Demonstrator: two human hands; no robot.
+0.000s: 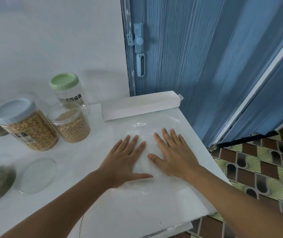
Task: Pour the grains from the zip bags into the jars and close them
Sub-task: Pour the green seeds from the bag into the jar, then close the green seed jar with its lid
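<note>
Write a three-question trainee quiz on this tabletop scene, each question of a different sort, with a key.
1. True or false: the left hand and right hand both lie flat on a clear zip bag.
2. Which jar has no lid on? A) the blue-lidded jar B) the green-lidded jar C) the jar of round pale grains
3. Fill in: the white box lies in front of a ____ door.

Key: 1 true; 2 C; 3 blue.

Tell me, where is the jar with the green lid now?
In the head view, the jar with the green lid stands at the back left of the table, against the wall, just behind the lidless jar of pale round grains.
</note>
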